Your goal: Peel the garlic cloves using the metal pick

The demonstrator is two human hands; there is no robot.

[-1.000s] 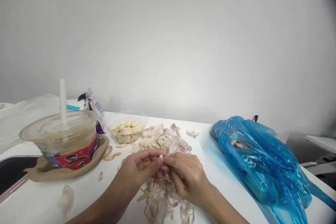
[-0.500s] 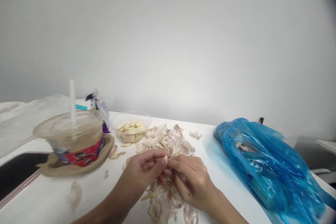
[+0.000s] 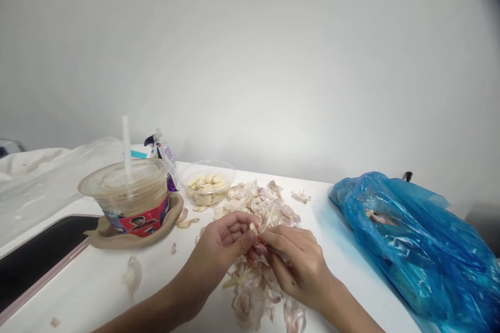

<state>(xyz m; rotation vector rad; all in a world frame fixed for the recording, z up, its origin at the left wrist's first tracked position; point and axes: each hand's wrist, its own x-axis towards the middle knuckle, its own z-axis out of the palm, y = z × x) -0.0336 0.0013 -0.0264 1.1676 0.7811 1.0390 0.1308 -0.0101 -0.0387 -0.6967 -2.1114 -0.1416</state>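
Observation:
Between the thumb and fingers of my left hand [image 3: 228, 242] is a pale garlic clove [image 3: 253, 228], its tip showing above the thumb. My right hand [image 3: 299, 257] is closed, its fingertips pressed up against the clove from the right. A thin greyish edge shows beneath the right index finger; what it is I cannot make out. Both hands are over a heap of papery garlic skins [image 3: 265, 203], which spreads behind and below them. Behind my left hand, a clear plastic bowl [image 3: 185, 187] holds several peeled cloves.
Left stands a lidded plastic cup [image 3: 142, 221] with a straw, in a brown cardboard holder [image 3: 174, 213]. Unpeeled cloves [image 3: 183, 223] lie beside it. A dark-screened device [image 3: 42, 250] is at the far left. A blue plastic bag [image 3: 422, 255] covers the right side, and a wall [image 3: 273, 62] rises behind.
The view has turned slightly left, so everything sits further right in the picture. Both hands stay together at the clove, with their hold much the same.

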